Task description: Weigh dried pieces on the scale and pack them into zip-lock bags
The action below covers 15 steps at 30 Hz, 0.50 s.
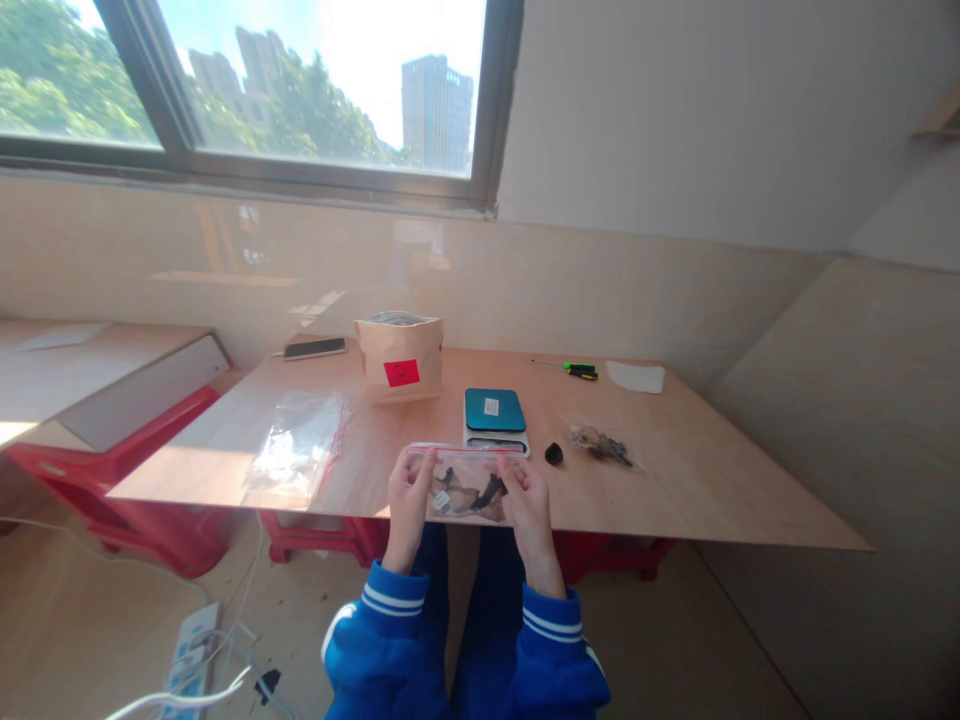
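Note:
A clear zip bag (469,490) with a red seal strip, dark and brown dried pieces and a small white label inside, hangs at the table's front edge. My left hand (411,492) pinches its top left corner, and my right hand (526,495) pinches the top right one. Just beyond the bag stands a small scale (496,411) with a teal top, bearing a white sticker. To the scale's right lie a small black object (553,454) and another clear bag (602,445) of similar pieces.
On the wooden table (420,430) are flat clear bags (296,445), a phone (315,348), a tan pouch (400,360) with a red label, screwdrivers (580,371) and white paper (635,377). Red stools (326,537) stand below. Cables and a power strip (193,655) lie on the floor.

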{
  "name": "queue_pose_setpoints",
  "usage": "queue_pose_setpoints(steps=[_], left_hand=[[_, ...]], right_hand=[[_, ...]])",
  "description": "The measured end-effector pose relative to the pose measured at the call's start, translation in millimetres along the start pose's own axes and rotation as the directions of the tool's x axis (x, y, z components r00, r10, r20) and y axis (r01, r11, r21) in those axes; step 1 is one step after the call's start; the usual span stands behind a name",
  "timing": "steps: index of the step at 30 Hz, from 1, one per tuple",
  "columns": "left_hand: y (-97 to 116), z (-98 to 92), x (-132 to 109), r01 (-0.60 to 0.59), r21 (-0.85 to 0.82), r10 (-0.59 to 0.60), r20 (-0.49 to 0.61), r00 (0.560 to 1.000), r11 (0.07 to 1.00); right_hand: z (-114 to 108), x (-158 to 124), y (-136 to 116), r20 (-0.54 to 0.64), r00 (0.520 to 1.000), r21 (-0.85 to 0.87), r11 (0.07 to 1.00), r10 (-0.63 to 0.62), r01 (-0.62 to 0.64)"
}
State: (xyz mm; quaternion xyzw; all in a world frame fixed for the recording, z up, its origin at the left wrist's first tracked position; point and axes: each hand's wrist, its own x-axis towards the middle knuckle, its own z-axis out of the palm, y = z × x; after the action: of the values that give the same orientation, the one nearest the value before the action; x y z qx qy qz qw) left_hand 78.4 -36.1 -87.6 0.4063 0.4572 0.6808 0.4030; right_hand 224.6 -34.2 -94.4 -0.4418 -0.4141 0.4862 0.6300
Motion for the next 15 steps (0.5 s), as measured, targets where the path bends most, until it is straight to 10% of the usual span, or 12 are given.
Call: queue_pose_setpoints(steps=[15], left_hand=[[7.7, -10.3, 2.8, -0.084, 0.235, 0.075, 0.045, 0.996, 0.968]], right_hand=[[-2.0, 0.9, 1.7, -0.187, 0.957, -0.200, 0.962, -0.224, 0.186]])
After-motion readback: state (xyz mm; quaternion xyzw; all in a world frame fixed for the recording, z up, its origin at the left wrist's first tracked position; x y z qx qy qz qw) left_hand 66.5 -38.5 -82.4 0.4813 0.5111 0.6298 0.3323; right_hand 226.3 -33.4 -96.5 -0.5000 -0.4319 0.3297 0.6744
